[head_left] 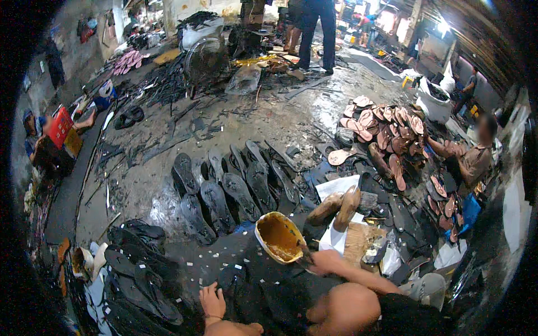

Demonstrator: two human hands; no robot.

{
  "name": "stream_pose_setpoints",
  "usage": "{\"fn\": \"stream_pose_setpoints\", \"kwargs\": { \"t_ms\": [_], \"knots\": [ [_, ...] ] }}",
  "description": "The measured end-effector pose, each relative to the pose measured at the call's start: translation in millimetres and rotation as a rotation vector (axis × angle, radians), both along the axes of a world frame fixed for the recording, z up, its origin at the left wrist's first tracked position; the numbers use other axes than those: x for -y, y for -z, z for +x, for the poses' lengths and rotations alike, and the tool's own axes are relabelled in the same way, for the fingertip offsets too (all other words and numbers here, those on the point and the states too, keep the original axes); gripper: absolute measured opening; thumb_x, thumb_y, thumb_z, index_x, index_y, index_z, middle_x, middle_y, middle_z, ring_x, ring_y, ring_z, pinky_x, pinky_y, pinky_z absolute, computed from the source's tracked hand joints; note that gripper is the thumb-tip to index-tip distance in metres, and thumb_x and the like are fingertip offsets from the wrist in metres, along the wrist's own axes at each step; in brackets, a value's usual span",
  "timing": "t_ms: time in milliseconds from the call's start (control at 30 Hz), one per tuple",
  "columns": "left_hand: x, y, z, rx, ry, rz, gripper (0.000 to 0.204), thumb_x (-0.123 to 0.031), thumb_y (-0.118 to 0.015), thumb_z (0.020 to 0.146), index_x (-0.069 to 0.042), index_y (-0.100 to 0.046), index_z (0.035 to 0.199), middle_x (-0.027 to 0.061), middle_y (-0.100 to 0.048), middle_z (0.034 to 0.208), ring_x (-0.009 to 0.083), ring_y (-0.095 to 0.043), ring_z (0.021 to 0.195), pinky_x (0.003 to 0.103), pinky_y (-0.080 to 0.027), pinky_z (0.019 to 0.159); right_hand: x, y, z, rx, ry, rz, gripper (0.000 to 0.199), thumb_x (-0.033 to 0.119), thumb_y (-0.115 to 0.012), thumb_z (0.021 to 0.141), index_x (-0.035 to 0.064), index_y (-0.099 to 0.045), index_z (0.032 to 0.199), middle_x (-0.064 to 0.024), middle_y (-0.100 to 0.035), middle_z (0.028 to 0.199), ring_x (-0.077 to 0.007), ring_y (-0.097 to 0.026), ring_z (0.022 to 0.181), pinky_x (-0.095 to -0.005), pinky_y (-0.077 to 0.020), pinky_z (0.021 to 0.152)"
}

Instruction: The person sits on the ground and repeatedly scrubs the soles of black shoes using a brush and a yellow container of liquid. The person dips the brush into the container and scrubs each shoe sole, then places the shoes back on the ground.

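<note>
My left hand [213, 301] is low in the view with its fingers apart, holding nothing, over dark material scattered with small white bits. To its right, my right hand [324, 262] is closed at the edge of a cut-open tub [278, 237] of amber-brown glue-like liquid. Its fingers meet a dark piece at the tub's rim; I cannot make out what it is. Beyond the tub stand rows of black sandals [213, 199]. A pair of brown shoe lasts [336, 208] lies right of the tub, partly on white paper [338, 187].
More black sandals [143, 280] lie at lower left. A pile of pink-topped sandals [386, 126] is at right, beside a seated person [473, 159]. Another person sits far left by a red box [60, 127]. A fan [206, 61] and a standing person [318, 33] are farther back.
</note>
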State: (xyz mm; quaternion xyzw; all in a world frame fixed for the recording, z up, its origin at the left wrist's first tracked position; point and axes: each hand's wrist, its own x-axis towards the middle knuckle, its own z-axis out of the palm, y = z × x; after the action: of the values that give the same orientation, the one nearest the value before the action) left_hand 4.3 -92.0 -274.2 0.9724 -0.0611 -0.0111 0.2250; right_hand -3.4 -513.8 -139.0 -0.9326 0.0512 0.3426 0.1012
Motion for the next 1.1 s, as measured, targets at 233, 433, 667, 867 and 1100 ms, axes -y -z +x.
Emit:
{"fn": "stream_pose_setpoints", "kwargs": {
  "t_ms": [233, 433, 667, 867, 1100],
  "knots": [
    [49, 0, -17, -0.039, 0.23, -0.279, 0.06, -0.04, -0.07, 0.087, -0.007, -0.058, 0.135, 0.025, -0.046, 0.145, 0.0424, -0.041, 0.133, 0.051, -0.032, 0.112, -19, -5, 2, 0.227, 0.345, 0.859, 0.044, 0.044, -0.063, 0.098, 0.0029, -0.068, 0.115, -0.0052, -0.07, 0.098, -0.0139, -0.063, 0.091, -0.0325, -0.05, 0.078],
    [76, -3, 58, -0.006, 0.519, 0.08, 0.079, -0.062, -0.054, 0.09, -0.011, -0.043, 0.15, 0.019, -0.032, 0.159, 0.0432, -0.023, 0.147, 0.062, -0.02, 0.113, -48, -33, 27, 0.317, 0.534, 1.084, 0.033, 0.025, -0.068, 0.097, 0.0028, -0.065, 0.122, -0.003, -0.067, 0.111, -0.011, -0.061, 0.1, -0.0295, -0.0497, 0.087],
    [100, -52, 124, -0.832, -0.085, -1.751, 0.047, -0.031, -0.04, 0.105, 0.001, -0.055, 0.136, 0.0148, -0.058, 0.138, 0.0315, -0.058, 0.121, 0.042, -0.043, 0.106, -96, -56, 84, 0.749, 0.222, 1.12, 0.031, 0.006, -0.073, 0.09, 0.0023, -0.064, 0.119, -0.0069, -0.067, 0.112, -0.0161, -0.063, 0.103, -0.0316, -0.0504, 0.092],
    [76, -95, 103, -0.641, -0.02, -1.695, 0.041, -0.028, -0.041, 0.106, -0.001, -0.06, 0.129, 0.0109, -0.068, 0.119, 0.0228, -0.067, 0.104, 0.036, -0.056, 0.089, -131, -57, 89, 0.759, -0.201, 1.154, 0.044, -0.002, -0.067, 0.077, 0.0125, -0.069, 0.118, -0.011, -0.071, 0.109, -0.0322, -0.067, 0.102, -0.0393, -0.0519, 0.086],
    [99, -144, 89, -0.811, -0.1, -2.14, 0.051, -0.035, -0.034, 0.105, 0.0, -0.055, 0.135, 0.0168, -0.061, 0.133, 0.0316, -0.063, 0.116, 0.045, -0.051, 0.101, -105, -53, 139, 0.933, 0.219, 0.933, 0.015, 0.005, -0.069, 0.089, 0.0039, -0.07, 0.104, -0.0144, -0.073, 0.094, -0.0282, -0.071, 0.088, -0.0382, -0.055, 0.079]
  ]
}}
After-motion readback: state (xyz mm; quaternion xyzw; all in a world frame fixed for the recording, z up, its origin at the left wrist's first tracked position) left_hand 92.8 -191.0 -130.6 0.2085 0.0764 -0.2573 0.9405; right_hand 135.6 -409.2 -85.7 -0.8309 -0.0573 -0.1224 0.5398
